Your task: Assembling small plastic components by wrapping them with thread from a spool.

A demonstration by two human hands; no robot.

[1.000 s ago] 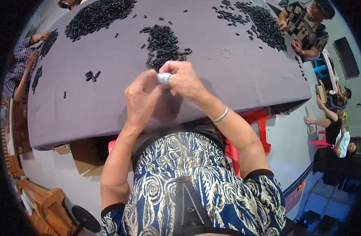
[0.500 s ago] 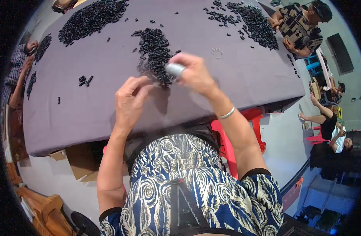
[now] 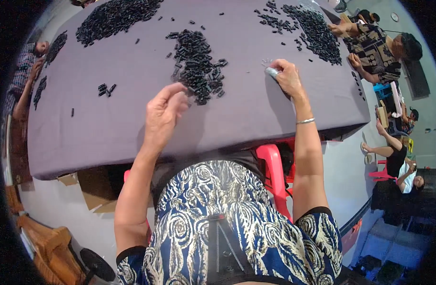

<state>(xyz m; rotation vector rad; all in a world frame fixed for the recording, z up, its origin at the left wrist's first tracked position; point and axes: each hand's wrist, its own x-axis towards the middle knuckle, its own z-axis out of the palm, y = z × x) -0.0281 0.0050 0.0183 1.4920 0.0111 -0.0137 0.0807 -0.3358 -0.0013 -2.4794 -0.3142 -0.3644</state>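
A long heap of small black cylindrical pieces lies on the grey-purple cloth in front of me. My left hand hovers at the heap's near left edge. Its fingers are bent and smeared by motion, so whatever they hold cannot be made out. To the right of the heap, my right hand is closed, fingertips together and pointing down at the cloth. A silvery, pale covering or object shows at its fingertips; its kind is unclear. Just beyond those fingertips lie several tiny pale pins, partly hidden by the hand.
More black pieces form a large heap at the far left and another at the far right, beside a seated person. A few loose pieces lie to the left. A red plastic stool stands below the table edge.
My right hand has moved right, from the black heap to the pale pins. My left hand has shifted slightly right and turned. Several black pieces now lie spread along the heap's right side.
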